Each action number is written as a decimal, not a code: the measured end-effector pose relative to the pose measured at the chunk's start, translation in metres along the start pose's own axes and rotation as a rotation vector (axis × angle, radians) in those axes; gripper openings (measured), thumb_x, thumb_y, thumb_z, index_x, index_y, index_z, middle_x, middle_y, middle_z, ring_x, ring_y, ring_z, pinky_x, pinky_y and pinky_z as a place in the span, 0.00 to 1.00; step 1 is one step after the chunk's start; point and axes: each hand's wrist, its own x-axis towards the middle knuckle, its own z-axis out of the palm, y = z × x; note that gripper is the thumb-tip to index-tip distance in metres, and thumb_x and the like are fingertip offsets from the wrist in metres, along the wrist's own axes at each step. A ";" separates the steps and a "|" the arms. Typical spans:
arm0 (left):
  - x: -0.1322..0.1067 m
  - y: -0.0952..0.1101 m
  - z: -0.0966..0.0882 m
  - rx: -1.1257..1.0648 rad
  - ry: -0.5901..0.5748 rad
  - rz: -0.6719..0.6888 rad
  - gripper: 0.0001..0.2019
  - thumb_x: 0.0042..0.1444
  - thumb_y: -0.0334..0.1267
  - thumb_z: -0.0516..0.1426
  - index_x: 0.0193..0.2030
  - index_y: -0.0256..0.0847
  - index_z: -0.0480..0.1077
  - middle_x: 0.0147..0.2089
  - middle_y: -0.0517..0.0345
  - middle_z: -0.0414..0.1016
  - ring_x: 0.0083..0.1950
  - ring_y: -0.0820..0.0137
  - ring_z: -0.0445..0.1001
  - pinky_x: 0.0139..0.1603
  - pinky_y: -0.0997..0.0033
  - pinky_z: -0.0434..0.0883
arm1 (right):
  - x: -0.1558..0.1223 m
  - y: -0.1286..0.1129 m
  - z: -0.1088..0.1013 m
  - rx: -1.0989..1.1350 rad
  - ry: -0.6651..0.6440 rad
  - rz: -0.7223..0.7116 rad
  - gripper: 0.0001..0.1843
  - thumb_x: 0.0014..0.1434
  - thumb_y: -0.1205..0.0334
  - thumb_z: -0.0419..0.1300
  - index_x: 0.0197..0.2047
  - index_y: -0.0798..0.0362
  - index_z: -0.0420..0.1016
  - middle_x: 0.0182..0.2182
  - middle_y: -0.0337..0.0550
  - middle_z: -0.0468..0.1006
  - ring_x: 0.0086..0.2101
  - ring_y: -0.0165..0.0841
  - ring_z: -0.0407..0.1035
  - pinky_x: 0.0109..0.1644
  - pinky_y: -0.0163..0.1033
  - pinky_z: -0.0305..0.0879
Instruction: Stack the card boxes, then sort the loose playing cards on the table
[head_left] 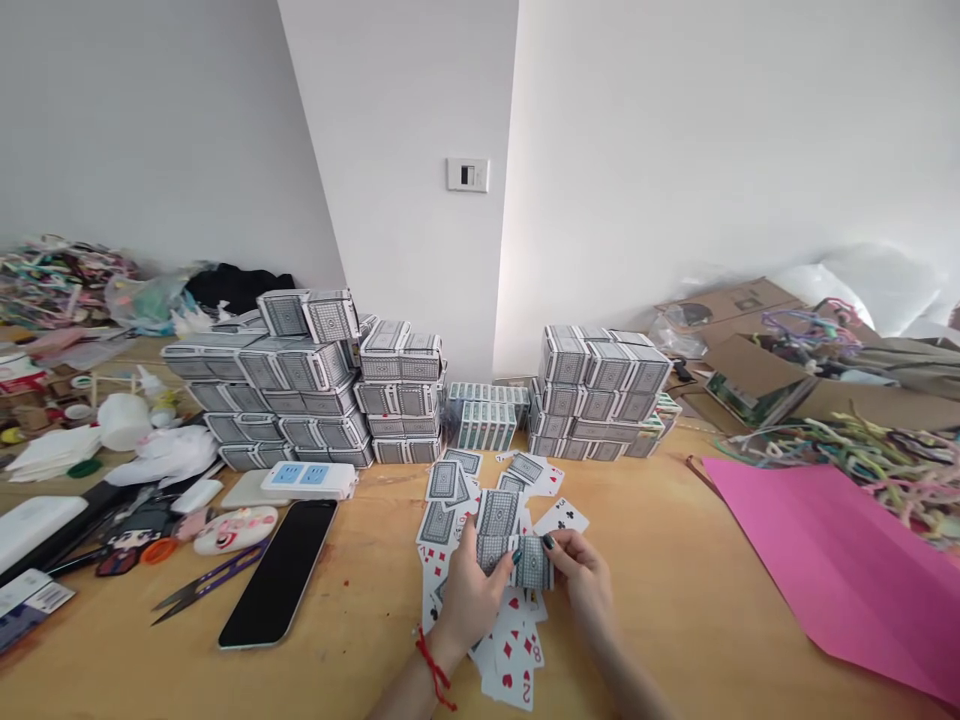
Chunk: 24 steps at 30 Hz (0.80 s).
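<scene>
Above the wooden table, my left hand [474,590] is closed around a small block of folded playing cards [498,512] with grey patterned backs. My right hand [583,582] pinches the right end of a folded card [533,563] that lies across the block's near side. Beneath and around my hands are loose playing cards [511,655], some face up with red and black pips, others showing grey backs [444,482]. The undersides of both hands' grips are hidden.
Stacked card blocks stand at the back left [300,365] and back right [600,375], with card packs [487,420] between. To the left lie a phone [279,575], purple scissors [214,582] and a power strip [309,480]. Pink paper [840,560] and a cardboard box [832,395] sit right.
</scene>
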 end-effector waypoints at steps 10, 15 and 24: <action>0.004 0.002 -0.002 -0.126 0.033 0.047 0.22 0.48 0.38 0.56 0.51 0.40 0.60 0.50 0.48 0.69 0.52 0.60 0.66 0.52 0.60 0.62 | -0.002 -0.003 0.003 -0.124 -0.071 -0.061 0.19 0.45 0.44 0.60 0.25 0.54 0.69 0.19 0.36 0.67 0.21 0.29 0.60 0.24 0.32 0.56; 0.006 0.000 -0.004 -0.137 0.076 0.012 0.22 0.49 0.39 0.55 0.51 0.40 0.58 0.47 0.49 0.69 0.49 0.62 0.68 0.51 0.61 0.62 | -0.006 0.003 0.010 -0.231 -0.146 -0.080 0.21 0.48 0.41 0.56 0.29 0.53 0.68 0.16 0.36 0.69 0.19 0.30 0.63 0.24 0.34 0.59; 0.004 -0.005 -0.001 -0.130 0.099 -0.022 0.23 0.45 0.41 0.57 0.50 0.40 0.61 0.51 0.48 0.68 0.56 0.58 0.63 0.53 0.61 0.60 | -0.005 0.006 0.007 -0.195 -0.143 -0.039 0.23 0.47 0.38 0.55 0.22 0.52 0.60 0.10 0.33 0.65 0.11 0.24 0.54 0.15 0.30 0.49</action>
